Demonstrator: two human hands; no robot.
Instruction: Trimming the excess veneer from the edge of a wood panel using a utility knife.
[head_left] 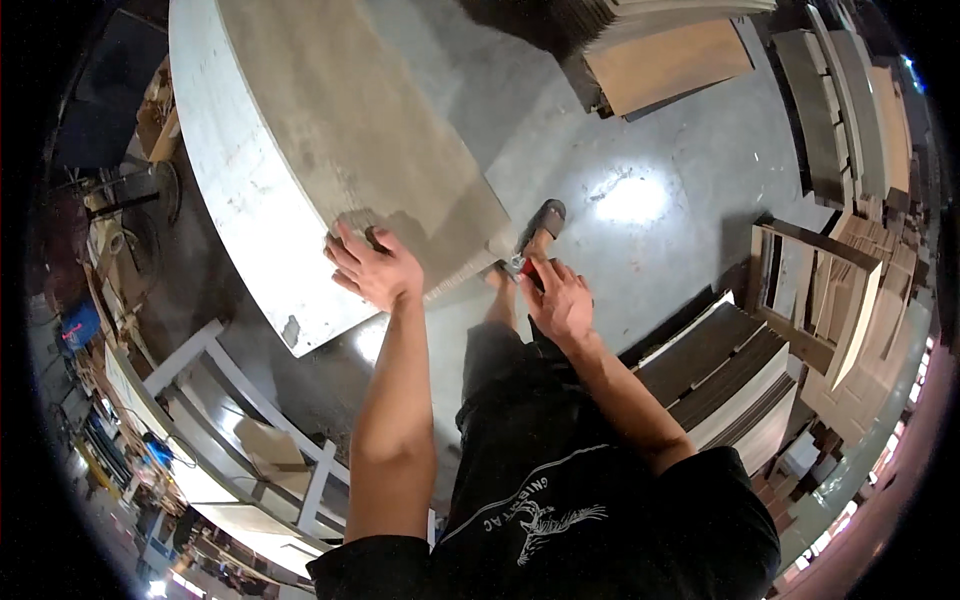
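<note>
A large brown board (340, 110) lies on a white-topped table (250, 200) in front of me. My left hand (378, 275) rests at the near end of the board, by its left edge. Its fingers are apart and stretched over the surface; a small dark patch beside the thumb may be shadow or an object. My right hand (562, 305) is closed round a small red-handled tool (527, 268) at the board's near right corner. A metallic part shows at the tool's front, but the fingers hide most of it, so its exact kind is unclear.
Stacked panels (670, 65) stand at the far right, with more dark panels (720, 360) close by my right side. A wooden frame (815, 300) stands beyond these. At the left are a pale grey frame (260, 385) and a cluttered bench (150, 430).
</note>
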